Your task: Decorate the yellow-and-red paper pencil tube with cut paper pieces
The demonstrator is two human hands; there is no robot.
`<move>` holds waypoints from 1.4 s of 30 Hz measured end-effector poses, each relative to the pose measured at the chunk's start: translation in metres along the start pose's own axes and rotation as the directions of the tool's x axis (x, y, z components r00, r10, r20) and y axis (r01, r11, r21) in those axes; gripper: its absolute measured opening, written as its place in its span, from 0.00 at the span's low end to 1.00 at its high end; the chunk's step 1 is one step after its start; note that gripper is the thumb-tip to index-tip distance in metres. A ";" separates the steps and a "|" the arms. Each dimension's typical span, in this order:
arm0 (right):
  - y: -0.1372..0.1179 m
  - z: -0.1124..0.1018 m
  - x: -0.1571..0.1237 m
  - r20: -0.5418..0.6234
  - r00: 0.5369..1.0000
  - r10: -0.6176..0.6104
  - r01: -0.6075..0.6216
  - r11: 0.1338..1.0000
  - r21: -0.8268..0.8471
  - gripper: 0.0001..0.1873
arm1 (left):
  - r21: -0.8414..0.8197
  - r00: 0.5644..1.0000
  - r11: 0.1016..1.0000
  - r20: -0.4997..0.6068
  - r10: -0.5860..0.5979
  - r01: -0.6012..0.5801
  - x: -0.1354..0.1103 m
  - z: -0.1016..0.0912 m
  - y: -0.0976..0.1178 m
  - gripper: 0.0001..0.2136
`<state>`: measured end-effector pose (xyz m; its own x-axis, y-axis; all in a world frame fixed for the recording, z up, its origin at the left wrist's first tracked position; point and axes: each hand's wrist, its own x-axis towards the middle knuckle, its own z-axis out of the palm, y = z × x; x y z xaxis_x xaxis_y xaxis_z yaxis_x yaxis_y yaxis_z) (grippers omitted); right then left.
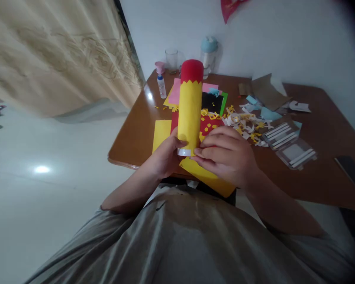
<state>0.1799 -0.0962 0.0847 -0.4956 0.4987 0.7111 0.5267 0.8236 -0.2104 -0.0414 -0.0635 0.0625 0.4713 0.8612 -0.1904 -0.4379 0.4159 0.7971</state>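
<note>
Through the head view I count two hands, both on one yellow paper tube with a red end [190, 114]. It is in front of the wearer, over the near part of the brown surface [130, 144], red end farthest off; I cannot tell whether its base touches anything.

Left hand [166, 157]: partly closed round the tube's lower left side, thumb against the wall. Right hand [228, 152]: fingers bent, tips on the lower right edge, near one whitish patch at the base (tape or bare paper, I can't say).

Sheets behind and below: one red [174, 120], bearing several yellow dots; at least one pink [174, 92]; one black piece [210, 103] with a green edge beside it. Yellow shows in two spots nearer me: one sheet left of the tube [161, 133], one below the right hand [217, 178].

Right of these, one heap of white and yellow paper scraps [247, 124], too tangled to count. Beyond it, brown card [268, 92].

Far left: one clear glass [172, 62], one pink cup [159, 68], one small blue-capped bottle [162, 87]. Behind the tube, one blue-lidded bottle [209, 46].

Right: one open plastic case [291, 146] of white sticks, at least four; one dark flat object [351, 170].
</note>
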 end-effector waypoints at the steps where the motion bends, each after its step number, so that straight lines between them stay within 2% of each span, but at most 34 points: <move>1: 0.001 0.000 -0.001 0.005 1.000 0.010 -0.010 1.000 -0.001 0.07 | -0.002 1.000 1.000 0.003 -0.002 0.002 0.000 0.000 0.000 0.25; 4: 0.003 0.000 -0.005 0.032 0.999 0.043 -0.043 0.999 0.007 0.05 | -0.011 1.000 1.000 -0.009 -0.012 0.012 -0.001 0.001 -0.001 0.24; 8: 0.004 0.004 -0.007 0.024 0.999 0.024 -0.024 1.000 0.011 0.03 | -0.011 0.999 1.000 -0.036 -0.007 0.007 -0.002 0.003 -0.002 0.23; 18: 0.009 0.015 -0.008 0.015 1.000 0.008 -0.008 1.000 -0.016 0.05 | -0.022 0.996 1.000 -0.091 0.007 -0.009 0.004 -0.005 -0.014 0.24; 20: 0.010 0.018 -0.008 -0.001 1.000 0.024 -0.024 1.000 0.018 0.05 | -0.027 0.995 1.000 -0.095 0.007 -0.010 0.006 -0.006 -0.015 0.24; 22: 0.013 0.023 -0.008 0.000 0.995 0.097 -0.096 0.989 0.109 0.04 | -0.021 0.993 1.000 -0.115 0.013 -0.015 0.008 -0.009 -0.016 0.24; 25: 0.023 0.033 -0.009 0.037 0.948 0.316 -0.311 0.893 0.327 0.09 | 0.054 0.987 0.999 -0.158 0.013 -0.004 0.017 -0.023 -0.015 0.25; 28: 0.048 0.042 -0.004 0.177 0.840 0.512 -0.512 0.643 0.569 0.18 | 0.263 0.978 0.964 -0.186 0.092 -0.041 0.031 -0.058 -0.005 0.25; 29: 0.058 0.043 0.000 0.242 0.805 0.542 -0.557 0.550 0.622 0.22 | 0.386 0.970 0.919 -0.185 0.161 -0.079 0.036 -0.073 0.002 0.26; 30: 0.070 0.042 0.006 0.310 0.770 0.558 -0.598 0.463 0.654 0.25 | 0.562 0.962 0.822 -0.163 0.218 -0.091 0.041 -0.089 0.010 0.28; 31: 0.081 0.039 0.014 0.372 0.738 0.563 -0.635 0.393 0.666 0.28 | 0.782 0.945 0.621 -0.153 0.290 -0.064 0.045 -0.105 0.018 0.31; 32: 0.091 0.035 0.022 0.426 0.710 0.561 -0.668 0.343 0.661 0.30 | 0.947 0.927 0.320 -0.150 0.344 0.034 0.049 -0.120 0.026 0.32; 33: 0.100 0.029 0.031 0.462 0.687 0.561 -0.693 0.313 0.650 0.30 | 0.977 0.919 0.189 -0.162 0.360 0.098 0.052 -0.134 0.034 0.34; 35: 0.114 0.016 0.049 0.498 0.667 0.554 -0.718 0.298 0.629 0.29 | 0.983 0.903 0.036 -0.179 0.391 0.179 0.056 -0.153 0.044 0.33; 38: 0.129 -0.002 0.074 0.495 0.675 0.548 -0.720 0.342 0.604 0.25 | 0.957 0.903 -0.145 -0.179 0.390 0.252 0.063 -0.167 0.044 0.30; 40: 0.138 -0.012 0.090 0.477 0.695 0.538 -0.712 0.422 0.561 0.24 | 0.935 0.907 -0.227 -0.171 0.385 0.272 0.068 -0.169 0.039 0.29; 42: 0.142 -0.024 0.108 0.418 0.747 0.517 -0.664 0.540 0.518 0.22 | 0.920 0.908 -0.279 -0.155 0.389 0.276 0.073 -0.169 0.037 0.29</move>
<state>0.2180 0.0681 0.1476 -0.3866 0.9114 0.1413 0.2558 0.2532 -0.9330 -0.1527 0.0640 -0.0184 0.1393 0.9891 0.0479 0.9566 -0.1470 0.2516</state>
